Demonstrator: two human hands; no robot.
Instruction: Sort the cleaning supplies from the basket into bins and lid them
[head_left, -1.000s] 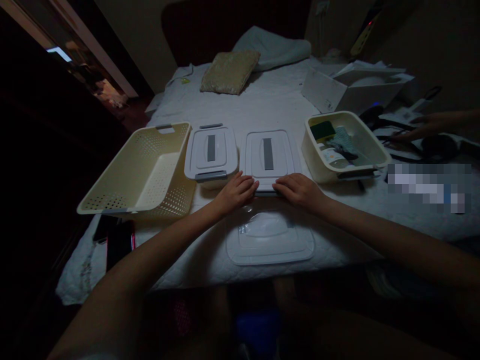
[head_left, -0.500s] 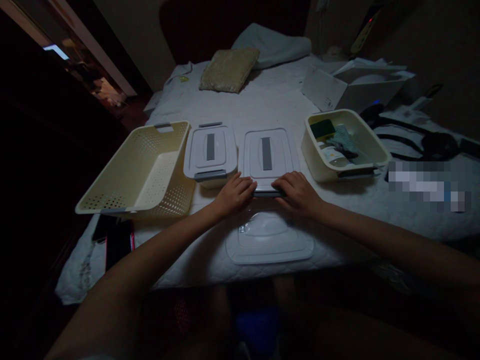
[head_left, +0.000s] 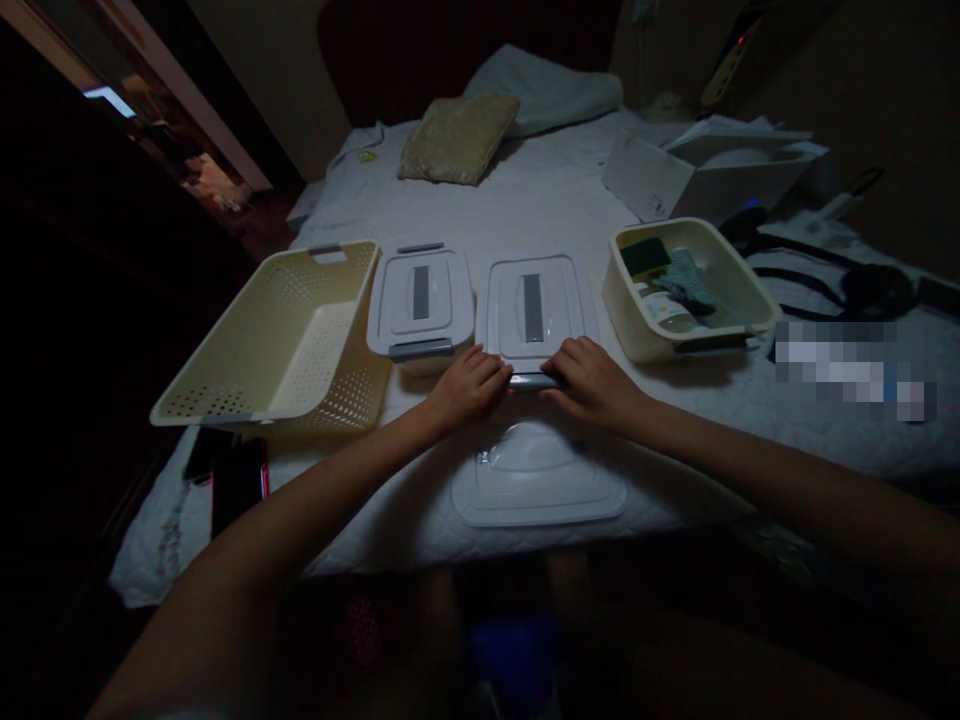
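Observation:
A lidded white box (head_left: pixel 534 310) with a grey handle strip sits on the bed in front of me. My left hand (head_left: pixel 466 387) and my right hand (head_left: pixel 594 380) both press on the grey clasp (head_left: pixel 534 381) at its near edge, fingers curled over it. A smaller lidded white box (head_left: pixel 421 305) stands just to its left. A loose clear lid (head_left: pixel 538 480) lies flat on the sheet below my hands.
A cream perforated basket (head_left: pixel 279 340) stands empty at the left. A cream open bin (head_left: pixel 686 290) with a bottle and cloths stands at the right. Phones (head_left: pixel 234 478) lie at the bed's left edge. Pillows (head_left: pixel 459 137), a cardboard box (head_left: pixel 712 175) and black cables (head_left: pixel 862 285) lie farther back.
Another person's hand at the far right has left the view. My hands slid slightly up on the middle box's near edge and now grip its grey clasp.

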